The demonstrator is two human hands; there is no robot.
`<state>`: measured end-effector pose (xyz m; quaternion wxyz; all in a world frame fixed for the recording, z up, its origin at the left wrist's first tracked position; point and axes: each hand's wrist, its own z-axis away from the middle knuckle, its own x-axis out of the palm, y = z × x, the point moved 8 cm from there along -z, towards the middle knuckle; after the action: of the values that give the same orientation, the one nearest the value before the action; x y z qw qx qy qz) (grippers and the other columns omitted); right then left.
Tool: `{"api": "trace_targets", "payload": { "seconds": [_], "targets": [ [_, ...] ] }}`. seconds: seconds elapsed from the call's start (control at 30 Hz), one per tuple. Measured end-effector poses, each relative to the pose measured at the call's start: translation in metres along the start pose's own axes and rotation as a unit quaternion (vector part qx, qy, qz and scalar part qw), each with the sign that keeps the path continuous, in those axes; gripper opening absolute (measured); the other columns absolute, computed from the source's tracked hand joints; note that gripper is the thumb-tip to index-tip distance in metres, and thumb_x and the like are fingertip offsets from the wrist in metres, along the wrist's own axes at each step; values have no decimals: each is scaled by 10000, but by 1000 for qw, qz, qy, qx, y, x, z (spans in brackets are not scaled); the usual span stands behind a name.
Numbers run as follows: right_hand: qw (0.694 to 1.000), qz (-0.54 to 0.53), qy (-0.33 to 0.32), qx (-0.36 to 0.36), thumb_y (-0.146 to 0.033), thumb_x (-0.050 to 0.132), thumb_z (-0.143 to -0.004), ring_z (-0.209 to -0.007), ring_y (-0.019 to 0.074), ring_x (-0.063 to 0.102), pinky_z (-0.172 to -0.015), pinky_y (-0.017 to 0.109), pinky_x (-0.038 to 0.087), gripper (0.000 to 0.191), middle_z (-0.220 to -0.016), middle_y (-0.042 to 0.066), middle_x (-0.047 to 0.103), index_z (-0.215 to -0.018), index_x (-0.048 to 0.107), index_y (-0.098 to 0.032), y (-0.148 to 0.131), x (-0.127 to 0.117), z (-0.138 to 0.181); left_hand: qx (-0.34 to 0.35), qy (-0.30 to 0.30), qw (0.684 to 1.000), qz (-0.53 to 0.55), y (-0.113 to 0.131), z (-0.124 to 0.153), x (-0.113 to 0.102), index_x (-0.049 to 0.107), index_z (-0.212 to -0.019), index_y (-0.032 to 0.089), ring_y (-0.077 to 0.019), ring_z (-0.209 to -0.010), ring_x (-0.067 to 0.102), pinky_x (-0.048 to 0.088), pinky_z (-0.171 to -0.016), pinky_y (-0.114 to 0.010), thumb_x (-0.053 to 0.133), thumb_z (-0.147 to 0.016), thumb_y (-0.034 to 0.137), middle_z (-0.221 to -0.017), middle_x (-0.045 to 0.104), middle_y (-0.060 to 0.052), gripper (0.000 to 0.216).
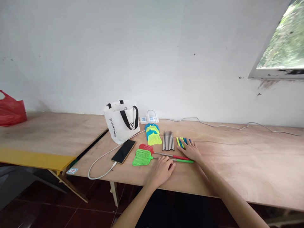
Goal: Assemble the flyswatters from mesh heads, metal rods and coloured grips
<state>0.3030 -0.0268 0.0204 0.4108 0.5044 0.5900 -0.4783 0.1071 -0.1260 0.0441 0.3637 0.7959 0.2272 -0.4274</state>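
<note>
Green swatter (142,157) under curled left hand (162,170), grip unclear; right hand (191,151) over handles (178,142), grip spread apart.

"STUDIO" on the white bag (120,126)

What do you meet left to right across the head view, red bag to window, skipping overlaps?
Red plastic bag → white tote bag → overlapping yellow and blue swatter heads → row of metal rods → yellow and blue tubes → window.
</note>
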Motion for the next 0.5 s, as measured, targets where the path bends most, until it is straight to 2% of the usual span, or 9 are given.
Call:
{"api": "trace_targets", "payload": {
  "seconds": [0.07,0.1,0.13,0.2,0.23,0.3,0.43,0.5],
  "targets": [
    [1000,-2,27,0,-613,367,-1006,-1447,394,349,-1091,642,323,598,-1592,150,375,-1511,448,-304,-7,-19,4,4,-14,1000,20,3,1,1,650,-816,201,-205,-873,620,428,-767,-326,475,-1038,336,-892,689,-40,313],
    [999,-9,44,-22,-572,340,-1027,-1415,368,400,-1082,613,349,551,-1557,149,424,-1475,489,-288,-17,-31,6,11,-27,999,29,6,2,3,654,-783,202,-201,-833,627,421,-731,-316,480,-1034,354,-847,696,-36,342],
    [996,-19,52,-67,-514,312,-1048,-1356,323,471,-1068,547,389,501,-1497,142,490,-1429,530,-272,-31,-40,11,20,-43,998,34,9,4,5,661,-746,203,-197,-784,630,410,-696,-310,482,-1031,379,-797,700,-32,380],
    [981,-36,14,-192,-410,290,-1071,-1180,235,593,-979,398,467,428,-1330,107,609,-1334,591,-257,-70,-47,24,37,-75,996,32,16,7,7,677,-683,208,-185,-679,619,377,-634,-307,477,-1025,433,-705,700,-25,455],
    [968,-28,-11,-250,-379,312,-1069,-1117,219,616,-932,363,483,395,-1264,95,632,-1308,601,-257,-90,-47,33,42,-88,995,26,18,8,8,688,-664,211,-179,-633,607,359,-612,-308,478,-1018,451,-672,698,-22,477],
    [953,-15,-32,-302,-364,412,-1042,-1047,220,635,-862,334,491,319,-1148,69,658,-1264,621,-270,-119,-45,46,47,-105,993,14,21,11,8,702,-639,216,-172,-579,587,332,-588,-309,502,-998,463,-628,693,-18,480],
    [943,47,-89,-316,-259,514,-963,-867,213,676,-661,280,461,324,-1127,81,666,-1276,594,-237,-151,-25,49,56,-109,992,7,23,10,5,692,-610,215,-170,-575,583,296,-575,-310,543,-975,450,-607,684,-13,459],
    [942,69,-106,-310,-197,514,-928,-812,210,683,-625,275,443,342,-1139,101,670,-1263,580,-205,-158,-17,44,57,-100,993,8,22,9,5,670,-597,208,-164,-570,580,270,-565,-313,538,-982,446,-605,680,-8,471]
  ]
}}
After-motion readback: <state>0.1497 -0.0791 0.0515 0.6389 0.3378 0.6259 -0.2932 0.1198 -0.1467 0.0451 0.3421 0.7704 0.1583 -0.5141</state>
